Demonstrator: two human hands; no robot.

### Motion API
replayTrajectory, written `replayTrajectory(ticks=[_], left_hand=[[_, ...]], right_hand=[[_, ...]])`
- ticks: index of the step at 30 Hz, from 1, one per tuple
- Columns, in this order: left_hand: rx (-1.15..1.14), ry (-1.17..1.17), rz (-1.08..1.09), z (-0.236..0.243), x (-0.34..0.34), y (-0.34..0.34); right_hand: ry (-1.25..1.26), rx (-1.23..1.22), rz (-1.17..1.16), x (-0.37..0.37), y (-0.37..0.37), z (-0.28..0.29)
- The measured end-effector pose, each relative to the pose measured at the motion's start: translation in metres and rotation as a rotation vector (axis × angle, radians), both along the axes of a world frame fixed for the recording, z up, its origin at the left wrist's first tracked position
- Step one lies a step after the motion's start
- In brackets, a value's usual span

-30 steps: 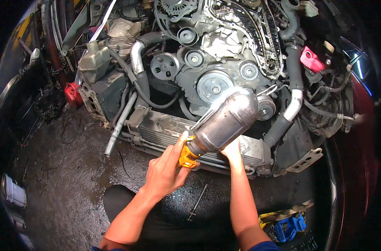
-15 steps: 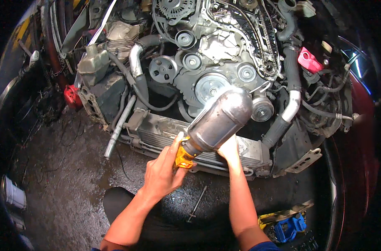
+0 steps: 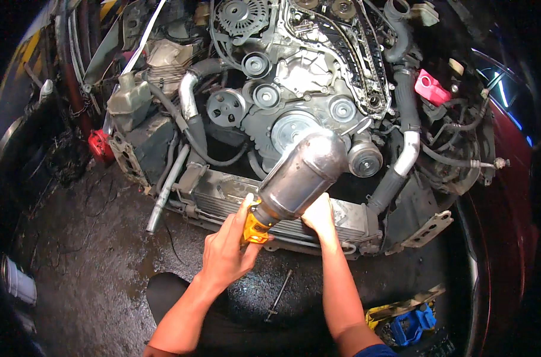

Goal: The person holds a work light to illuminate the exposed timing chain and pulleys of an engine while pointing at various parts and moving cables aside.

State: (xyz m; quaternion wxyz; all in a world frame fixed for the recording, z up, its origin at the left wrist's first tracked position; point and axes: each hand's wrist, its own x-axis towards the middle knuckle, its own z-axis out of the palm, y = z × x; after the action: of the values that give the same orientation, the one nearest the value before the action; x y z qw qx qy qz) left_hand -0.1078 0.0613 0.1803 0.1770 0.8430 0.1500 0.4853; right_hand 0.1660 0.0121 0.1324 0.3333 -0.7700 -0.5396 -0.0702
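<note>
A large metal canister (image 3: 300, 175) with a domed far end and a seam along its side is held tilted in front of the engine. At its near, narrower end is a yellow part (image 3: 257, 229). My left hand (image 3: 226, 253) is closed on this yellow part, with fingers along its left side and the thumb under it. On the other side my right hand (image 3: 319, 217) is closed against the canister's right underside; most of its fingers are hidden behind it. The canister covers part of the crank pulley (image 3: 293, 131) and the finned cooler (image 3: 351, 220).
An opened engine with a bare timing chain (image 3: 374, 77) stands ahead, with pulleys (image 3: 226, 107) and thick hoses (image 3: 406, 101) around it. A long bar tool (image 3: 280, 291) lies on the wet floor (image 3: 98, 250). A blue plastic piece (image 3: 412, 326) is at lower right, a white bucket (image 3: 19, 282) at left.
My view has shifted slightly, so the engine sits a little left and up. The canister has moved slightly left and its near end lower, both hands still on it.
</note>
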Motion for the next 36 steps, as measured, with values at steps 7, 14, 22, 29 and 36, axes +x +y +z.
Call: replayTrajectory(ticks=[7, 14, 22, 29, 36], left_hand=[[0.006, -0.013, 0.005, -0.001, 0.0, 0.0], [0.003, -0.004, 0.004, -0.002, 0.001, 0.001], [-0.009, 0.003, 0.036, -0.004, -0.001, 0.001], [-0.008, -0.02, 0.034, 0.0, 0.001, -0.002], [-0.122, -0.048, 0.024, -0.006, -0.002, -0.002]], right_hand=[[0.072, -0.058, -0.026, 0.002, 0.001, -0.001], [0.041, -0.111, -0.05, 0.008, 0.004, -0.006], [0.046, -0.072, -0.102, -0.001, 0.002, 0.002], [0.097, -0.033, -0.094, -0.001, 0.0, 0.002], [0.086, 0.046, -0.08, -0.006, 0.001, 0.004]])
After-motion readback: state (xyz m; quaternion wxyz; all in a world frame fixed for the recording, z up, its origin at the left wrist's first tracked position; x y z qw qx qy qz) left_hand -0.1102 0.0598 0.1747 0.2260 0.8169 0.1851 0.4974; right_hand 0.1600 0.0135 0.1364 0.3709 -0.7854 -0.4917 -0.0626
